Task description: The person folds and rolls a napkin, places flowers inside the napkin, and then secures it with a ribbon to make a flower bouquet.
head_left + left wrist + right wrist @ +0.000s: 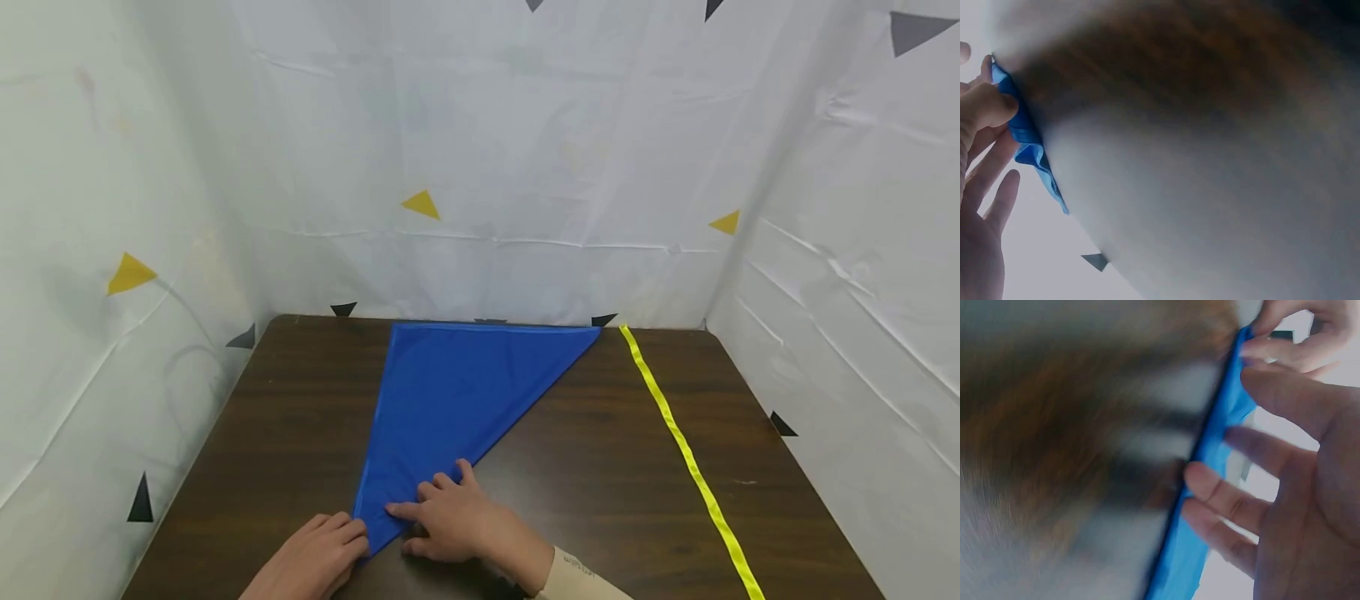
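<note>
A blue cloth (442, 400), folded into a triangle, lies on the dark wooden table with its narrow corner pointing toward the person. My left hand (315, 557) pinches that near corner; in the left wrist view, its thumb (991, 106) lies over the blue fabric (1025, 128). Just to the right, my right hand (457, 517) rests with spread fingers on the cloth along its slanted edge. The right wrist view shows these fingertips (1200, 478) on the blue cloth (1194, 544), close to the left hand (1319, 337).
A long yellow ribbon (693, 467) runs down the right side of the brown table (300, 417). White sheeting (487, 150) with yellow and black triangular marks stands behind the table and on both sides. The cloth's far edge reaches the table's back edge.
</note>
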`<action>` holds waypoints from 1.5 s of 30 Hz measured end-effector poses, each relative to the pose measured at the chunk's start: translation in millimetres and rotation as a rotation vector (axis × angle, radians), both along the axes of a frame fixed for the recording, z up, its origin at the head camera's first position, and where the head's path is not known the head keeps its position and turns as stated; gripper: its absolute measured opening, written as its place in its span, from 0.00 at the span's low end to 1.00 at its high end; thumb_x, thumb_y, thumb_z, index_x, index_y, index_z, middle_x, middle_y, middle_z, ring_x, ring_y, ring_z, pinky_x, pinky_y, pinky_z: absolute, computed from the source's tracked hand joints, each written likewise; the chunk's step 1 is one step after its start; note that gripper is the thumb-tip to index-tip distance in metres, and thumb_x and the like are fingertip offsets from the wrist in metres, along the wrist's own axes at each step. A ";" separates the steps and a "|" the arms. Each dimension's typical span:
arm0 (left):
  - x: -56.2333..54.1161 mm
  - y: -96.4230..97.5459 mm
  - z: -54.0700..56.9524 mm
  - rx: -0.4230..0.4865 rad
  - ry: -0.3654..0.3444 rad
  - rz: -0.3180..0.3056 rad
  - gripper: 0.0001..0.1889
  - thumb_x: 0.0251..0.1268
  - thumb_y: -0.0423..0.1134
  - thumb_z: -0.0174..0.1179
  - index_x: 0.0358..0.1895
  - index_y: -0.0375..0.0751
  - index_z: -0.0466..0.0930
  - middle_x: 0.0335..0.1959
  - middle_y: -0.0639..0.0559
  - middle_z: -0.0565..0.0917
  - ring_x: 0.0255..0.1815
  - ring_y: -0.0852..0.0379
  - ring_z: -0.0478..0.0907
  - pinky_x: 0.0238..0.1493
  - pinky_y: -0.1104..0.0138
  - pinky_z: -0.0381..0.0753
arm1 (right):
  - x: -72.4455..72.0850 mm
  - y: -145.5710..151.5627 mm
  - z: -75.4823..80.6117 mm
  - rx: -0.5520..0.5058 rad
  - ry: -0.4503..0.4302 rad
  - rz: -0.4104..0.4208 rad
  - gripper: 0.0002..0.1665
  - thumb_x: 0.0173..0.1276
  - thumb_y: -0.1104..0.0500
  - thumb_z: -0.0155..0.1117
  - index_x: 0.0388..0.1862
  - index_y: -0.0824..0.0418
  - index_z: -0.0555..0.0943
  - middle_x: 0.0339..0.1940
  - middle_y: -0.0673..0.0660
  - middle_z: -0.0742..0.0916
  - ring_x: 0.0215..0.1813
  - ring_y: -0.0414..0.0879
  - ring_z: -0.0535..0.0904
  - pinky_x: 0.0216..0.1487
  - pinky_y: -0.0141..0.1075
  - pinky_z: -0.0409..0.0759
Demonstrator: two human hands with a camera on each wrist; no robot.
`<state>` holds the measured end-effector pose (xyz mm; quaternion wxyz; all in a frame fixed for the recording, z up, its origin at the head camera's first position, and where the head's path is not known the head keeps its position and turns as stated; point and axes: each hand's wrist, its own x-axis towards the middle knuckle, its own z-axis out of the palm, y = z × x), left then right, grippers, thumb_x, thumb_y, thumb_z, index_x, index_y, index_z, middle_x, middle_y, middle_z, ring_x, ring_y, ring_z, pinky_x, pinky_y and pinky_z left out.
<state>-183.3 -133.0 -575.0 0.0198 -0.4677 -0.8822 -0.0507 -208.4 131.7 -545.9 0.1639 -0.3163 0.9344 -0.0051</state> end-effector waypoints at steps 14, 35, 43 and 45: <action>-2.7 18.6 -7.6 0.108 0.165 -0.166 0.11 0.60 0.38 0.79 0.37 0.59 0.87 0.33 0.66 0.75 0.33 0.69 0.62 0.34 0.73 0.63 | 33.3 -0.6 17.3 -0.301 -0.035 -0.105 0.16 0.78 0.36 0.66 0.59 0.33 0.86 0.34 0.31 0.83 0.54 0.36 0.78 0.75 0.71 0.58; 17.6 51.8 -15.8 0.270 -0.114 -0.109 0.15 0.73 0.30 0.66 0.44 0.48 0.67 0.23 0.65 0.53 0.23 0.71 0.46 0.28 0.73 0.51 | 54.7 -4.0 -16.7 -0.339 -0.220 -0.350 0.13 0.69 0.46 0.78 0.27 0.41 0.83 0.25 0.38 0.84 0.33 0.33 0.79 0.64 0.57 0.65; 13.9 60.6 -15.2 0.339 -0.244 -0.143 0.10 0.77 0.31 0.64 0.46 0.45 0.69 0.21 0.63 0.57 0.22 0.73 0.48 0.26 0.75 0.55 | 60.3 5.9 -22.4 -0.543 -0.283 -0.393 0.10 0.66 0.54 0.79 0.29 0.42 0.85 0.25 0.36 0.85 0.32 0.32 0.77 0.54 0.51 0.60; 11.9 62.4 -16.1 0.331 -0.238 -0.136 0.12 0.74 0.30 0.66 0.45 0.45 0.70 0.20 0.63 0.59 0.21 0.73 0.50 0.25 0.75 0.56 | 61.0 8.1 -24.7 -0.562 -0.260 -0.387 0.11 0.65 0.54 0.80 0.28 0.41 0.84 0.24 0.35 0.84 0.31 0.31 0.75 0.52 0.49 0.58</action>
